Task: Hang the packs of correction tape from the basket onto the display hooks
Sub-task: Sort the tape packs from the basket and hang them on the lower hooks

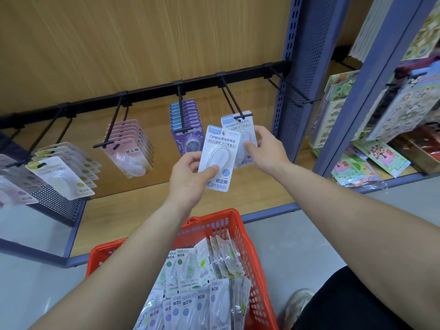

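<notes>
Correction tape pack one (217,160), white with blue print, sits clamped in your left hand (190,179): thumb across its front, fingers behind its left edge. Just right of it, your right hand (266,151) pinches a second pack (238,129) between thumb and fingers; that pack's top slot sits at the tip of a black display hook (234,103), directly above your right thumb. Left of your left hand, further hooks carry purple packs (187,125), pink packs (129,146) and yellow-marked packs (64,175). Below both forearms, the red basket (240,234) holds loose packs (204,265) in a heap. Right of your right hand, a blue upright (300,67) separates this bay from sticker sheets (371,115).
</notes>
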`<state>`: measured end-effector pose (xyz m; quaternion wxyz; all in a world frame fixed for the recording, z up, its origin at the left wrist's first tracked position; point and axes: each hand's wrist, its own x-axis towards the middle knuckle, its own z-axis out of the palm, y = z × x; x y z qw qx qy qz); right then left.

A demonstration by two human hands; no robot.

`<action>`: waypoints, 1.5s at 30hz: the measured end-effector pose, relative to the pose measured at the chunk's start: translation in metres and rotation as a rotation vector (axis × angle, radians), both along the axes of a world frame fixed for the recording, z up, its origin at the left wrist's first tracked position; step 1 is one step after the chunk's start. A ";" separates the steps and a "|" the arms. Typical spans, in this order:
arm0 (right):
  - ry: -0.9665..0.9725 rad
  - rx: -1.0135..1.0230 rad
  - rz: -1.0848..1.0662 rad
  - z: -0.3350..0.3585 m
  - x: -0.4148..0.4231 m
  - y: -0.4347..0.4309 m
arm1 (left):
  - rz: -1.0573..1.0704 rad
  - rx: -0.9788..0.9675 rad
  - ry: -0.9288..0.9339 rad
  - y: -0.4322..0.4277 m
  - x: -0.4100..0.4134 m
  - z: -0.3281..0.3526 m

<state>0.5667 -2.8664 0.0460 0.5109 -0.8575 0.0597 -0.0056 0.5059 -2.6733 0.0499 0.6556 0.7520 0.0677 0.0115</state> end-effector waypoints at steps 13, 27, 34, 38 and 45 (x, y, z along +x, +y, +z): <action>0.068 -0.255 0.141 0.003 -0.026 -0.045 | -0.063 0.156 -0.058 -0.024 0.041 0.004; 0.087 -0.327 0.340 0.001 -0.037 -0.031 | 0.063 0.409 0.051 -0.047 0.068 -0.002; 0.124 -0.454 0.414 0.001 -0.057 -0.007 | -0.153 0.612 0.153 0.007 0.000 -0.017; 0.131 -0.627 0.510 -0.008 -0.084 0.016 | -0.275 0.727 0.238 0.067 -0.057 -0.037; 0.260 -0.596 0.584 -0.094 -0.156 0.065 | -0.381 0.858 0.434 0.144 -0.151 -0.100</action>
